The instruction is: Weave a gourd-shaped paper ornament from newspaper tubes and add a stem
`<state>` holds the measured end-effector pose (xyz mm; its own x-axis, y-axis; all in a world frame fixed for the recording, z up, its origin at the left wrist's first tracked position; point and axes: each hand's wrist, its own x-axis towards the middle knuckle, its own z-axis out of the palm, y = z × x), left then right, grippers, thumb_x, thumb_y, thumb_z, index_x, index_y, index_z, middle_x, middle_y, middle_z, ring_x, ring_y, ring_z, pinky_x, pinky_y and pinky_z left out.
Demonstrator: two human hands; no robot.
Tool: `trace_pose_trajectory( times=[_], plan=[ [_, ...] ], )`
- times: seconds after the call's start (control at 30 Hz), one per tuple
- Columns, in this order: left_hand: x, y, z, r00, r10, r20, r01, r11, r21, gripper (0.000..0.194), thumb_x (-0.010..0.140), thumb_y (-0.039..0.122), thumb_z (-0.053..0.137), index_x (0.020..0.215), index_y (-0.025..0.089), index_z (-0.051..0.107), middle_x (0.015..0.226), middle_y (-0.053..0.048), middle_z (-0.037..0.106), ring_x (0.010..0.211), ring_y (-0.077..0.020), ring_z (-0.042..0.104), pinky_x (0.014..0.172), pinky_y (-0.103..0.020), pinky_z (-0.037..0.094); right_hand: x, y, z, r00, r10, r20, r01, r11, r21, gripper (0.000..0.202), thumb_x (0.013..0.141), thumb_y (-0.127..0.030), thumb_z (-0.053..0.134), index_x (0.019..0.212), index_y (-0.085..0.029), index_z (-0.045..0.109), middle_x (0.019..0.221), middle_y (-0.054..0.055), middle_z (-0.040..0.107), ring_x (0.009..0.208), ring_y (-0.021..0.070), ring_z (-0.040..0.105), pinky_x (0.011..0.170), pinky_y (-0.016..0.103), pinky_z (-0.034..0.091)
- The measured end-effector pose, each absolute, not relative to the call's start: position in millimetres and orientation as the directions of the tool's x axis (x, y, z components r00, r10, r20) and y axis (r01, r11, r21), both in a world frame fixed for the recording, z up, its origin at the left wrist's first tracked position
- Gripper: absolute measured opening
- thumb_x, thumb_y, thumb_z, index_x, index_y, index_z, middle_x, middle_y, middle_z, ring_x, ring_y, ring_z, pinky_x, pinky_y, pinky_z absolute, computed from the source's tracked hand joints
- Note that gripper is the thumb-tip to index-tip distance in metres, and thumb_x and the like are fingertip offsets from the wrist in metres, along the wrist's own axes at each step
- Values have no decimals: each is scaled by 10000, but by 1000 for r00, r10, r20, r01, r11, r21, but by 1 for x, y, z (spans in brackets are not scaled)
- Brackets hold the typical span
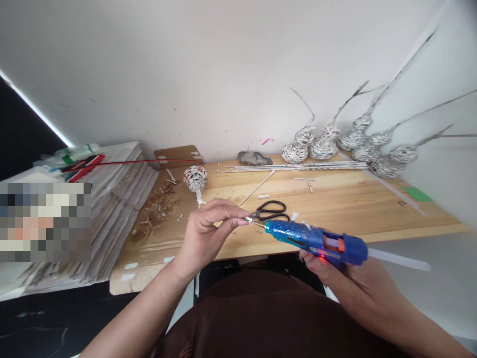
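My right hand [346, 283] is closed around a blue glue gun [316, 241] with a clear glue stick [400, 259] sticking out of its back and a small red light lit. My left hand [212, 228] pinches a small twisted paper piece [249, 219], white with dark print. The gun's metal nozzle [258, 223] points at this piece, at or very near its end. Black-handled scissors [274, 209] lie on the table just behind the nozzle. Beyond my left hand lies a round woven paper ball [195, 178] with a braided stem.
Several gourd-shaped woven paper pieces [324, 146] with long stems stand along the wall. Thin paper rolls [298, 167] and a grey lump [255, 158] lie on the wooden table [354, 199]. At left, a newspaper stack [122, 199] flanks cardboard [145, 248] strewn with scraps.
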<state>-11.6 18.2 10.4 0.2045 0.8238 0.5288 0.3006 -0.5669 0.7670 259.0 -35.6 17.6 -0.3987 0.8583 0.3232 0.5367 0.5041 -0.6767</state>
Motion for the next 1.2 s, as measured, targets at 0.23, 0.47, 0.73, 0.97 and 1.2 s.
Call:
trace_pose_trajectory(
  times=[0.23,0.47,0.73,0.97,1.2],
  plan=[
    [-12,18,11,209,821,531,292,-571,767,150,841,172,764,953,259,813,883,-33,777,823,-143,697,764,-246,553,257,-34,19,-394,856,334,544,510,-666,166,982,-312,521,882,-257,641,791,-1,689,663,167,644,620,272,527],
    [-13,17,12,207,826,524,286,-563,775,139,844,183,761,947,260,814,882,-38,780,823,-154,697,771,-260,557,255,-34,24,-383,865,325,573,498,-651,222,984,-328,509,811,-245,622,682,-15,645,589,159,606,666,289,541],
    [-12,17,10,201,831,520,288,-557,779,115,862,206,745,944,251,812,880,-48,781,828,-166,693,766,-274,555,256,-36,21,-373,858,353,549,511,-662,201,978,-324,515,832,-241,627,746,5,667,613,161,612,606,270,517],
    [-13,17,9,204,822,531,276,-569,775,101,881,179,721,921,237,793,870,-37,773,848,-160,691,795,-275,544,255,-34,19,-378,849,369,544,526,-653,170,978,-308,524,868,-243,637,752,-3,668,615,155,609,597,261,506],
    [-14,17,9,214,814,540,300,-580,757,81,888,194,712,901,226,786,861,-44,773,841,-168,693,781,-282,547,254,-35,20,-385,852,355,543,520,-659,198,978,-324,521,845,-242,642,749,5,679,639,170,634,593,272,502]
  ],
)
